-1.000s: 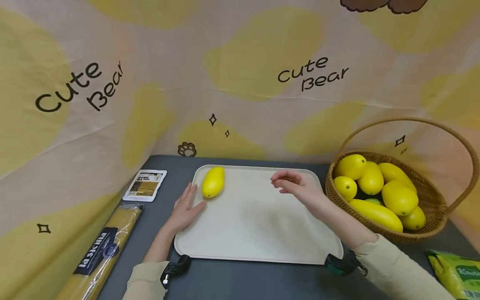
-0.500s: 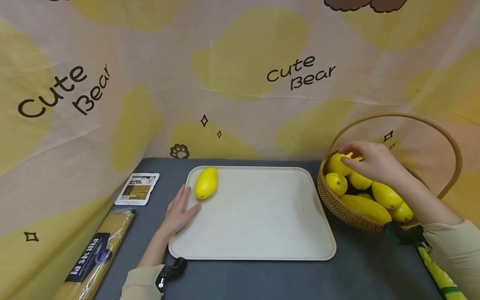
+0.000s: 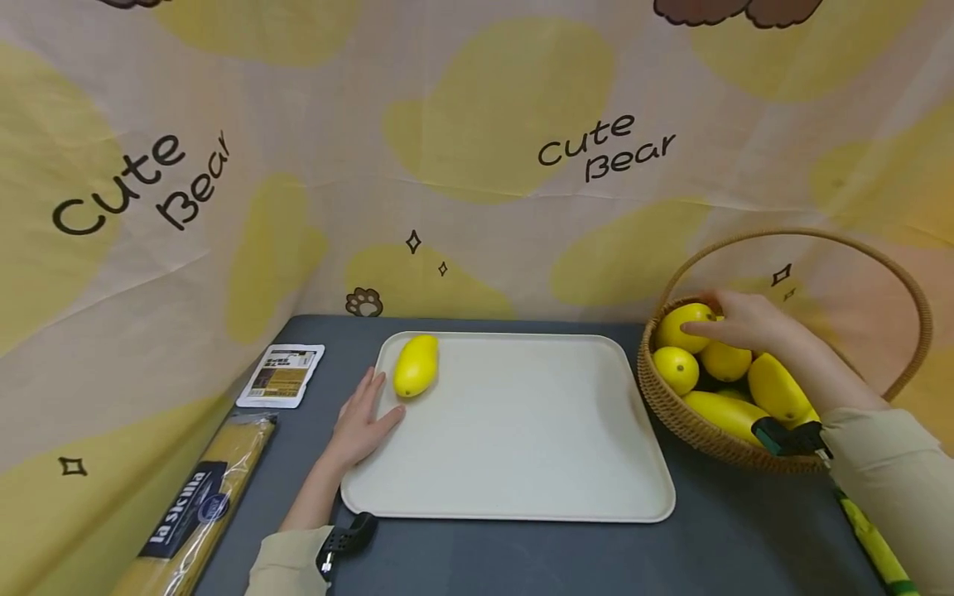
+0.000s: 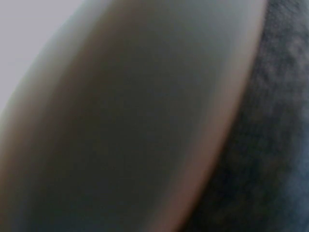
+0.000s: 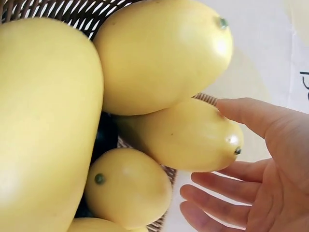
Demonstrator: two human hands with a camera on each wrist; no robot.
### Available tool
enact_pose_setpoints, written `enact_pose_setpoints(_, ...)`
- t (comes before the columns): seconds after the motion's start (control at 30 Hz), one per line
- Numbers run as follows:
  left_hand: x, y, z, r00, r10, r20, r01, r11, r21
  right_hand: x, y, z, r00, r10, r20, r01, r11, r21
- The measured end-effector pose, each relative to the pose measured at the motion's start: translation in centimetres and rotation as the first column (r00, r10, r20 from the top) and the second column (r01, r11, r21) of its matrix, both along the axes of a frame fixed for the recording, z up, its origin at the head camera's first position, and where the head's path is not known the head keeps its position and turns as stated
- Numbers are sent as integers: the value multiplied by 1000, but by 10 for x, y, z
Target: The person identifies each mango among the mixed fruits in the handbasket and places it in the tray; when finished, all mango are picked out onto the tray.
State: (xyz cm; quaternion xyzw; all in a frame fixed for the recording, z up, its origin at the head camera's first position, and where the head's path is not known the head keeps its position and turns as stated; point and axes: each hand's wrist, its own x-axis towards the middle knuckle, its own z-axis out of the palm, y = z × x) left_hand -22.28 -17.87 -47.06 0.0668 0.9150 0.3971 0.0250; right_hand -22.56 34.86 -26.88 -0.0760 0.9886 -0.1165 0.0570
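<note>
A yellow mango (image 3: 416, 366) lies on the white tray (image 3: 522, 439), near its far left corner. My left hand (image 3: 363, 430) rests flat with straight fingers over the tray's left edge, close to this mango. At the right, my right hand (image 3: 753, 323) reaches into a wicker basket (image 3: 693, 439) of yellow mangoes. Thumb and index finger pinch the end of one mango (image 3: 681, 329) at the basket's far left. The right wrist view shows this hand (image 5: 260, 169) with thumb and index on opposite sides of the mango (image 5: 193, 140); the other fingers are loosely bent. The left wrist view is blurred.
The basket's tall handle (image 3: 797, 232) arches behind the right forearm. Left of the tray lie a white food pouch (image 3: 281, 377) and a pack of spaghetti (image 3: 201, 497). A green-yellow packet (image 3: 875, 546) is partly hidden by the right sleeve. Printed cloth (image 3: 484, 124) hangs behind.
My right hand has moved right from above the tray to the basket, then lower onto the mango at its far left. The left hand and the mango on the tray have stayed.
</note>
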Motion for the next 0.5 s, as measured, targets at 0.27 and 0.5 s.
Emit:
enact_pose_setpoints(0.27, -1, 1, 0, 1000, -1, 7, 1, 1000, -6, -1, 3, -5, 1000, -2, -2, 2, 1000, 21)
enact_pose_setpoints(0.5, 0, 0, 1, 1000, 11, 15, -10, 1000, -6, 7, 3, 2, 999, -4, -45, 4, 1000, -4)
